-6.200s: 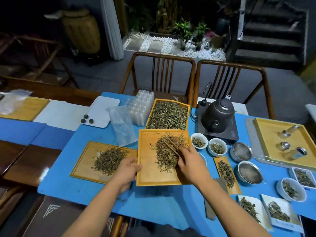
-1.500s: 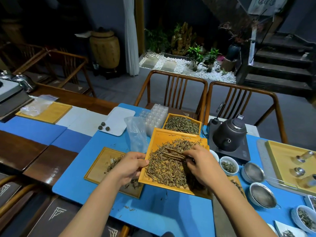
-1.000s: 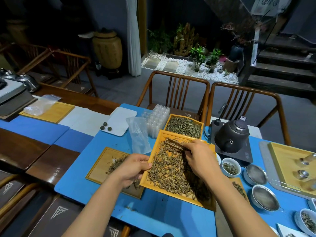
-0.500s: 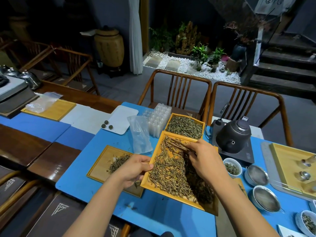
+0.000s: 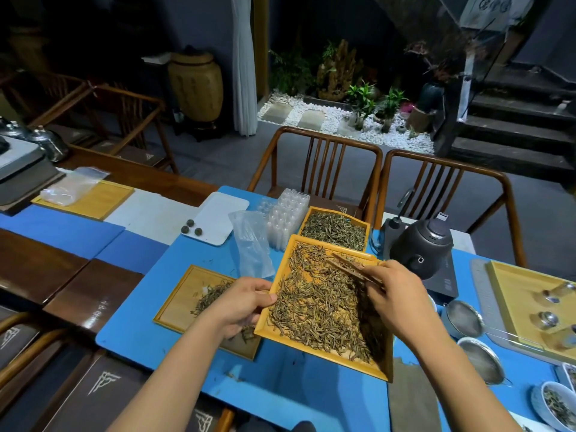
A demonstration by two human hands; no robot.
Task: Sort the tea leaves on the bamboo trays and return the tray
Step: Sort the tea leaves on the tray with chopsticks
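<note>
Blue table mat [image 5: 140, 338], 2 wooden chairs [image 5: 314, 157] behind.

Orange-yellow bamboo tray [image 5: 282, 333] of brown-olive tea leaves [image 5: 318, 304] over a plain blue table cover [image 5: 149, 335].

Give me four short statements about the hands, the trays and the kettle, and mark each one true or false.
1. The left hand grips the left edge of the middle tray. True.
2. The right hand is empty. False: it holds brown tweezers over the tea leaves.
3. The far tray holds no leaves. False: it is full of them.
4. The dark kettle stands to the right of the trays. True.
</note>
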